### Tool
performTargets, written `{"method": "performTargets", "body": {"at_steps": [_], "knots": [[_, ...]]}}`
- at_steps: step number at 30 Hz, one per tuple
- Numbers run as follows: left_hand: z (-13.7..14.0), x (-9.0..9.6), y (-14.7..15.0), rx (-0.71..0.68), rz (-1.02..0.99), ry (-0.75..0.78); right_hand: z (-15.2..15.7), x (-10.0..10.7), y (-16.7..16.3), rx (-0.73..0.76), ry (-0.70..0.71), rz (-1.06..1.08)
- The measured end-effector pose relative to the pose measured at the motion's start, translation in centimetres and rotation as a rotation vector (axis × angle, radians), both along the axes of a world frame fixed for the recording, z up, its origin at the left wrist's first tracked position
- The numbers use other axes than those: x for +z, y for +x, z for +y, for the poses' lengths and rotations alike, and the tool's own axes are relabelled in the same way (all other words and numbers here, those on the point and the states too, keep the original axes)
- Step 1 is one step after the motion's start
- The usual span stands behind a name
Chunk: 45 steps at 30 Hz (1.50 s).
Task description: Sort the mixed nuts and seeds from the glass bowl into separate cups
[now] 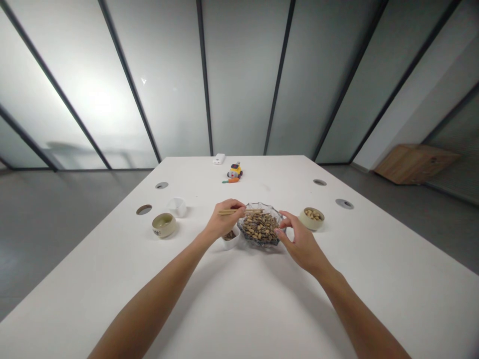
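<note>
Chopsticks over the seeds, with a hand on either side of the glass bowl

The brown seeds (262,227) lie heaped inside the glass bowl (262,244), close up to its scalloped rim. Over the bowl's left part reach the chopsticks (254,211), pinched in the left hand (224,218), which is just outside the rim. The right hand (297,237) is at the bowl's right rim, thumb and index finger parted (whether they press on the glass, I cannot tell).

Just left of the bowl, partly under the left hand, sits a small white cup (231,243) with seeds in it; the gap between them is too narrow to judge. Right of the bowl, near the right hand's knuckles, a pale green bowl (310,224) holds nuts (314,214). Well to the bowl's left are another green bowl (163,229) and a translucent cup (177,207), leaving a stretch of tabletop before the left hand. Beyond the bowl, well apart, come an orange toy carrot (231,181), a yellow toy vehicle (235,171) and, near the far edge, a white case (219,158). On the near side of the bowl, the white table (239,309) runs broadly between the forearms.
</note>
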<state>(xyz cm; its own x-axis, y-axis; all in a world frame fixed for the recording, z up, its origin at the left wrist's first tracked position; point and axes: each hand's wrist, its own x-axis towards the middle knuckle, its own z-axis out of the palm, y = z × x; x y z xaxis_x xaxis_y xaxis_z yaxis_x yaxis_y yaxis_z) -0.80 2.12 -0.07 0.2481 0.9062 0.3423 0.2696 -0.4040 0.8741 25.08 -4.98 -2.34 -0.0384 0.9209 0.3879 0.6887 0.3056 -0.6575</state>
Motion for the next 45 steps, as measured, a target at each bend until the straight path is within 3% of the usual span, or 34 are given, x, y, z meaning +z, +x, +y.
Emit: {"method": "performTargets", "body": {"at_steps": [7, 15, 20, 38, 45], "knots": [[-1.1, 4.0, -2.5, -0.025, 0.003, -0.127, 0.0, -0.1, 0.1, 0.004, -0.010, -0.003], [-3.4, 9.3, -7.8, 0.016, 0.201, -0.189, 0.0, -0.1, 0.0, 0.005, -0.001, 0.012], [-4.5, 11.2, -9.4, -0.015, 0.269, -0.321, 0.0, 0.0, 0.0, 0.010, 0.001, 0.012], [-4.1, 10.7, -9.9, 0.004, 0.301, -0.329, 0.1, -0.2, 0.1, 0.010, 0.017, -0.003], [-3.4, 8.7, -6.5, 0.078, 0.131, -0.173, 0.1, -0.3, 0.0, 0.006, 0.008, -0.008]]}}
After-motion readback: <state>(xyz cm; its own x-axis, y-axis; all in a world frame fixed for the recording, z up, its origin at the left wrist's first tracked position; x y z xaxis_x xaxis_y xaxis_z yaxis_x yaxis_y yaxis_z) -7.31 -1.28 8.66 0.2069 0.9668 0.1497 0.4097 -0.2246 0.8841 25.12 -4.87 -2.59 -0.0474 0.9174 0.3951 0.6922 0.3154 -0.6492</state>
